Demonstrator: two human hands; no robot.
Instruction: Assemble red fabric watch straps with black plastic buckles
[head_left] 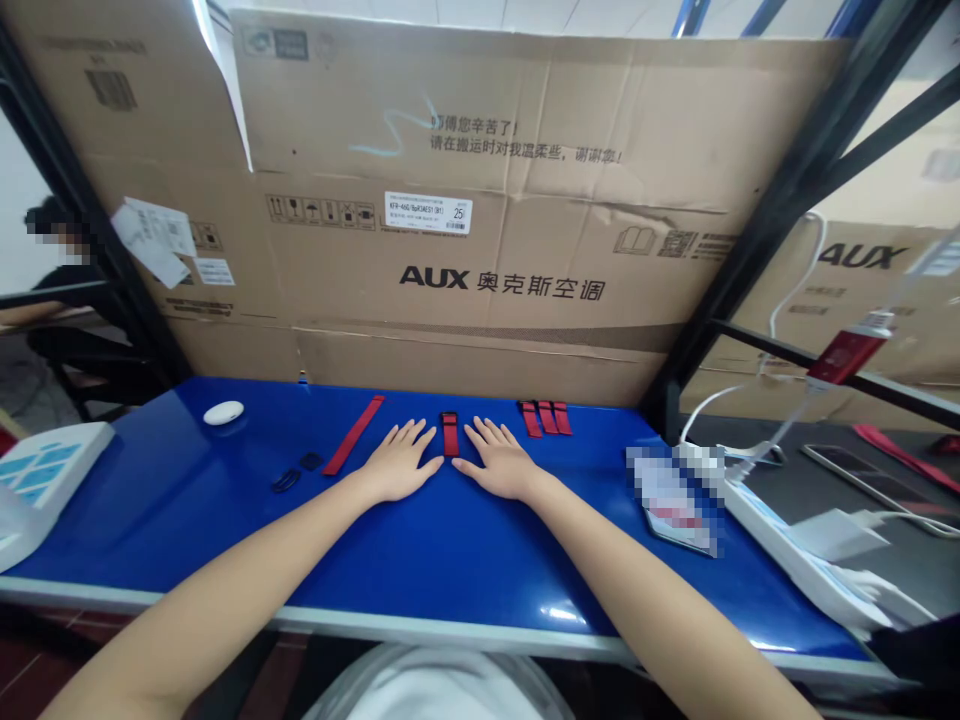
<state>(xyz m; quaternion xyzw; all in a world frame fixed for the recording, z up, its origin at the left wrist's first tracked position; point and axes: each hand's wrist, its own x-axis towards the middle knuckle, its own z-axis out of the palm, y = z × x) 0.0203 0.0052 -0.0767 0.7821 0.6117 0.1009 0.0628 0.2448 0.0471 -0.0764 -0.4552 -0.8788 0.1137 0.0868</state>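
Observation:
Both of my hands lie flat on the blue table, palms down with fingers spread and nothing held. Between them is a short red strap with a black buckle at its far end. My left hand is on its left side, and a longer red strap lies further left, near that wrist. My right hand rests on the other side. Beyond it to the right, several short red straps with black buckles sit side by side. Small black parts lie left of the long strap.
A printed cardboard sheet stands along the table's back edge. At the right are a phone-like object and a power strip with cables. A white round object and a white device are at the left. A person sits beyond the frame.

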